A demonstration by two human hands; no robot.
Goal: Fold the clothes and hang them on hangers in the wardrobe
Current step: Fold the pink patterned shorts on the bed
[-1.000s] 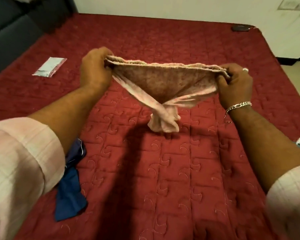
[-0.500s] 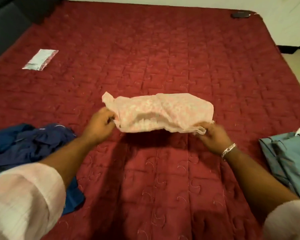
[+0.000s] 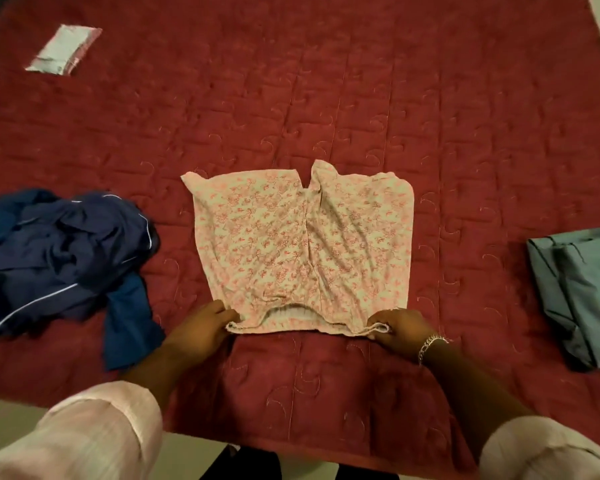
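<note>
Head view: pink floral shorts (image 3: 302, 240), no readable labels.

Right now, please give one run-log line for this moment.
stage: laying flat | item: pink floral shorts on red bedspread | left hand: pinching waistband corner | right hand: pinching other corner

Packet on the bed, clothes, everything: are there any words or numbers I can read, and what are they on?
No text can be read anywhere.
Packet: any print on it is too small and blurred to read.
Pink shorts: only a flower pattern, no words.
Blue clothes: white piping, no label visible.
Grey clothes: a white tag-like bit at the edge, nothing legible.
</note>
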